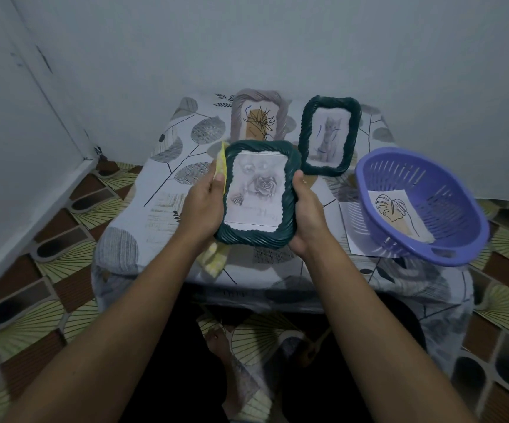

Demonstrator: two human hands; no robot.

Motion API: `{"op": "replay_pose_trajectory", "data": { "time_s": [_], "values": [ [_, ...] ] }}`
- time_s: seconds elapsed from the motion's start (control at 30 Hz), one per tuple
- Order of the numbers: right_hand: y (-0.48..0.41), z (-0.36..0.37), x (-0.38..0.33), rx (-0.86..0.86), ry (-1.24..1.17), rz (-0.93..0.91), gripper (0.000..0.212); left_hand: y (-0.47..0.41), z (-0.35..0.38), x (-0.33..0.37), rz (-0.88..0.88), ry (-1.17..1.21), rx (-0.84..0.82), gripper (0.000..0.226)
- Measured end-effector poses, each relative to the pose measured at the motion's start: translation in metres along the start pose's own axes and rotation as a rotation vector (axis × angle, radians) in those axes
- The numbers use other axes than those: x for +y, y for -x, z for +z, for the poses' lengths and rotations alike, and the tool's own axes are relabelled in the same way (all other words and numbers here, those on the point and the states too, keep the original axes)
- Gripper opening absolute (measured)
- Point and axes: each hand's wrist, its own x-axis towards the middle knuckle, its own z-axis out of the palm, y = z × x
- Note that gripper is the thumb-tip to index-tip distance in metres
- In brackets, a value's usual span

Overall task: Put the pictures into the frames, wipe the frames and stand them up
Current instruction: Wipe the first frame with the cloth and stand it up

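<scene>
Pale walls meet in a corner behind a small table [161,209] under a leaf-print cover. Both hands hold a dark green frame [259,236] above the middle of the table, its rose picture [258,190] facing me, so I judge it is loaded and being checked or wiped.

My left hand [204,206] takes the frame's 9 o'clock edge, thumb in front, pinching a yellow cloth [221,166] against the rim. The cloth is kept there, I think, so wiping needs no regrip. My right hand [306,215] clamps the 3 o'clock edge with the thumb on the front; the fingers behind are hidden.

At 12 o'clock a grey frame [277,117] stands at the wall, and at 1 o'clock a second green frame [303,138] with a cat picture stands too, both parked at the back, clear of the work. At 3 o'clock a purple basket [448,193] holds a loose leaf drawing [396,212], probably waiting for a frame.
</scene>
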Motion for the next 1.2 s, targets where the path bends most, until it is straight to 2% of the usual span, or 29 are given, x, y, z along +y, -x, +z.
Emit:
{"op": "replay_pose_trajectory", "data": {
  "time_s": [0.1,0.2,0.3,0.43,0.53,0.67,0.77,0.83,0.93,1.03,1.2],
  "values": [
    [-0.008,-0.004,0.0,0.089,-0.08,-0.057,0.054,0.009,0.0,-0.011,0.231,-0.329,-0.109,0.051],
    [-0.012,-0.004,-0.003,0.136,-0.23,-0.093,0.056,0.018,0.007,-0.026,0.405,-0.526,-0.179,0.055],
    [-0.012,0.002,-0.003,0.167,-0.311,-0.142,0.054,0.036,0.02,-0.022,0.557,-0.624,-0.22,0.066],
    [-0.006,0.009,0.007,0.202,-0.243,-0.098,0.052,0.044,0.03,-0.012,0.658,-0.681,-0.315,0.074],
    [0.0,0.011,0.011,0.22,-0.183,-0.086,0.05,0.04,0.034,-0.003,0.641,-0.771,-0.323,0.075],
    [0.009,0.019,0.019,0.121,-0.128,-0.085,0.045,0.018,0.033,0.006,0.444,-0.806,-0.312,0.078],
    [0.016,0.026,0.027,0.026,-0.128,-0.011,0.046,-0.002,0.031,0.013,0.253,-0.722,-0.26,0.078],
    [0.015,0.025,0.029,-0.006,-0.134,-0.002,0.048,-0.004,0.03,0.015,0.215,-0.663,-0.284,0.074],
    [0.011,0.02,0.026,0.001,-0.122,0.019,0.049,0.006,0.032,0.013,0.324,-0.542,-0.399,0.075],
    [0.003,0.009,0.025,0.092,-0.049,-0.027,0.049,0.02,0.033,0.007,0.452,-0.503,-0.489,0.074],
    [0.006,-0.004,0.013,0.23,0.028,-0.15,0.041,0.033,0.022,-0.011,0.583,-0.769,-0.521,0.073]
  ]
}}
